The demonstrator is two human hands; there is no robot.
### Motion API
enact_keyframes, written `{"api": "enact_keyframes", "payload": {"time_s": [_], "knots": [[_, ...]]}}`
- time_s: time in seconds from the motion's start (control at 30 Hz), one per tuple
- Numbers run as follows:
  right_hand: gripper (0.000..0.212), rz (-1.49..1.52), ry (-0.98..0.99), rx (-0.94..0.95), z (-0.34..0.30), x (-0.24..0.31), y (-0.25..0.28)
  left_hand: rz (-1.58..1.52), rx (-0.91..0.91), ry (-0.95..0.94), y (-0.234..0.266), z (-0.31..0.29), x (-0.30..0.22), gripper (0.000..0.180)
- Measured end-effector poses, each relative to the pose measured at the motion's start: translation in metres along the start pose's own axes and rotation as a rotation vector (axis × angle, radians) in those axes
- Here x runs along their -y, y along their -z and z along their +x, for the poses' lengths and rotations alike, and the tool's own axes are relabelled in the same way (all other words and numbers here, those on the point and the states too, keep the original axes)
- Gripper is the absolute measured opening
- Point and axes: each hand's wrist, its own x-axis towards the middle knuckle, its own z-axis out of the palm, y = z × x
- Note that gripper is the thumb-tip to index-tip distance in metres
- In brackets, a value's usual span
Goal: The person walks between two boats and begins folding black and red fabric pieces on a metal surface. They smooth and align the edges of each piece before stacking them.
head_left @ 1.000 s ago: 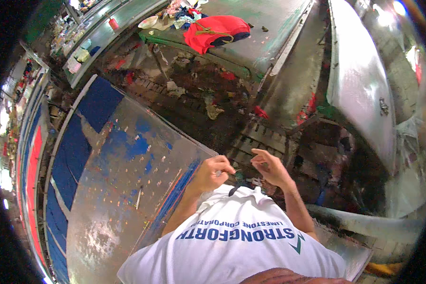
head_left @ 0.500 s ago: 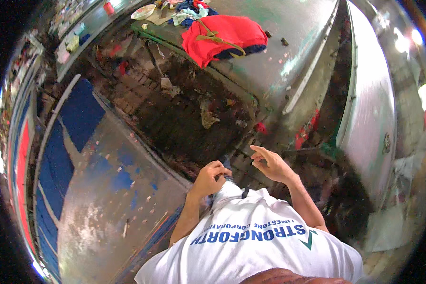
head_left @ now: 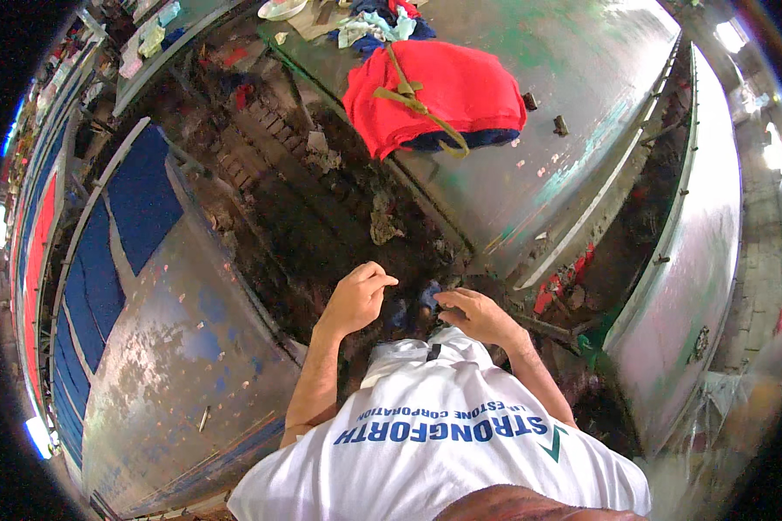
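My left hand [head_left: 358, 300] hangs in front of my body, its fingers curled and thumb and forefinger drawn together; anything between them is too small to make out. To its right, my right hand [head_left: 480, 316] is held low at the waist, its fingers loosely stretched leftward and slightly apart, with nothing visible in it. Both hands are away from the tables. Ahead, a stack of red cloth pieces [head_left: 473, 87] with dark blue ones beneath lies at the table's edge. An olive-green cloth strip [head_left: 405, 90] is tied around it.
The worn metal table [head_left: 565, 61] ahead also bears mixed scraps [head_left: 378, 28] and two small dark pieces. On the left table [head_left: 182, 382] lie dark blue cloth panels [head_left: 96, 286]. Debris [head_left: 382, 221] litters the floor between. A pale tabletop [head_left: 695, 217] stands to the right.
My left hand has risen and moved slightly left. The right hand has lowered and come a little toward the left. The view has shifted, with the red stack appearing nearer.
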Motion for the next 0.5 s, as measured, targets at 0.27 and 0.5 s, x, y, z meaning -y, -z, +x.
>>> {"api": "enact_keyframes", "payload": {"time_s": [0.27, 0.5], "knots": [[0.042, 0.061, -0.092, -0.282, 0.005, -0.072, 0.091, 0.017, 0.083, -0.082, -0.050, 0.090, -0.038, 0.036], [0.040, 0.005, -0.016, -0.322, 0.021, -0.106, 0.126, 0.065, 0.123, -0.229, -0.056, 0.173, -0.057, 0.029]]}}
